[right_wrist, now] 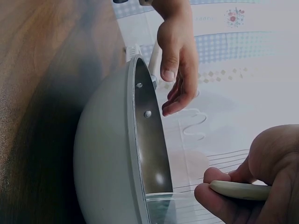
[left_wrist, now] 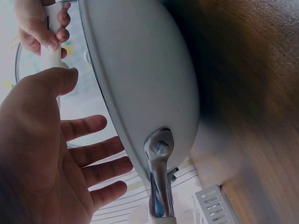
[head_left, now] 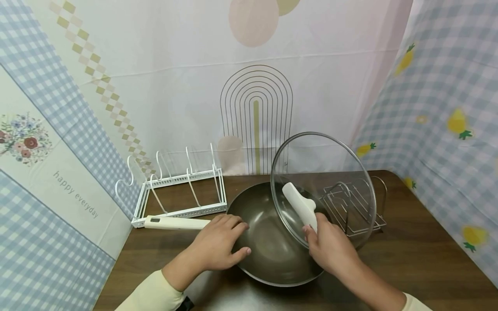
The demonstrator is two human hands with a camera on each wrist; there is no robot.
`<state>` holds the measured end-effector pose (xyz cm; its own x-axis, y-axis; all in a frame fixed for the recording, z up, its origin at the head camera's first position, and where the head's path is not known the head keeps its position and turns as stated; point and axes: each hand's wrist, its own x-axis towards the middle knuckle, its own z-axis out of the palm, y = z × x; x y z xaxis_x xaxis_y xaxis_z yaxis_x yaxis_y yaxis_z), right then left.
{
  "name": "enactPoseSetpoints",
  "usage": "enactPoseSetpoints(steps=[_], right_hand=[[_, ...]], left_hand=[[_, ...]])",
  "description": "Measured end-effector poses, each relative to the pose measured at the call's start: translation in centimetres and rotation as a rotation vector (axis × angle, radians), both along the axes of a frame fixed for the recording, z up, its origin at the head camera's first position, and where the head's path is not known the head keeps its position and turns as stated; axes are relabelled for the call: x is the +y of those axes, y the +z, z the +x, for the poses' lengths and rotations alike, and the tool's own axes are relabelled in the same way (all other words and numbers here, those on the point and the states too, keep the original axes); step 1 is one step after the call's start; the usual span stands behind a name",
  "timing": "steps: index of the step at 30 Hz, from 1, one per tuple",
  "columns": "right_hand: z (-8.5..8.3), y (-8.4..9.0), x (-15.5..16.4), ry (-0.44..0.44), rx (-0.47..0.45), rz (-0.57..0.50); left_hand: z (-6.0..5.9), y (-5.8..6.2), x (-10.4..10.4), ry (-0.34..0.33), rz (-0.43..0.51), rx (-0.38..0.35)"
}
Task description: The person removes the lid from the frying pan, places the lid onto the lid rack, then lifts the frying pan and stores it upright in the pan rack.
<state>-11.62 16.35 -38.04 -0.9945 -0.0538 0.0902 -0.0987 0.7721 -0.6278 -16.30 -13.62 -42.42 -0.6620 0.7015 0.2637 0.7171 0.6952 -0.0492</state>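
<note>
A wok (head_left: 272, 246) with a dark inside and a pale outside (left_wrist: 140, 70) stands on the table, its cream handle (head_left: 177, 223) pointing left. My right hand (head_left: 330, 246) grips the white handle (head_left: 299, 203) of a glass lid (head_left: 330, 177). The lid is tilted up over the wok's right side, its lower edge at the wok in the right wrist view. Over the wok's left rim, near the handle's root, hovers my left hand (head_left: 219, 242). In the left wrist view its fingers (left_wrist: 103, 151) are spread beside the rim, holding nothing.
Behind the wok's handle, at the back left, stands a white rack (head_left: 206, 211) with upright loops. A metal wire rack (head_left: 337, 216) sits at the right, partly seen through the lid. Patterned cloths (head_left: 186, 86) hang behind and on both sides of the wooden table (head_left: 412, 259).
</note>
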Motion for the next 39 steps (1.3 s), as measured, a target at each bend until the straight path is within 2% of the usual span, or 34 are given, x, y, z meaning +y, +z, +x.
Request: enactPoseSetpoints(steps=[11,29,39], right_hand=[[0.1,0.0,0.7,-0.007,0.037,0.057],[0.0,0.6,1.0,-0.016,0.111,0.108],[-0.1,0.9,1.3,-0.018,0.115,0.119]], left_hand=[[-0.4,0.2,1.0,0.004,-0.019,-0.044],[-0.6,0.2,2.4,-0.016,-0.034,-0.052],[-0.7,0.7,2.7,-0.02,-0.043,-0.057]])
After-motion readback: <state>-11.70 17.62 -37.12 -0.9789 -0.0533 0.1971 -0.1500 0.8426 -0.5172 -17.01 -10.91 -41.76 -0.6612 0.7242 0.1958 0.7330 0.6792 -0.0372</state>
